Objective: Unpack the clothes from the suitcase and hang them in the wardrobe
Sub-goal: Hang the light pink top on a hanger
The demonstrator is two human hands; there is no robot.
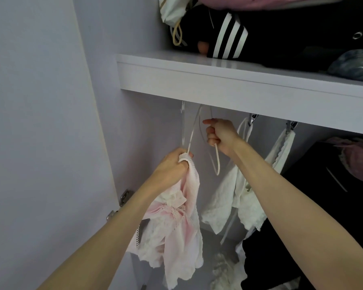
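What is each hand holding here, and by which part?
The left hand grips the pink and white garment by its ribbed top edge. The right hand grips the thin white hanger partway along one arm.

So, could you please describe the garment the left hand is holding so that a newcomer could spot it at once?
Start at the white shelf across the wardrobe and look below its left end. There the left hand grips a pale pink garment that hangs down. Its neighbours to the right are plain white or black; it alone is pink, with lacy frills.

Two hands (172, 164), one pink garment (176, 222), two metal clips (252, 119).
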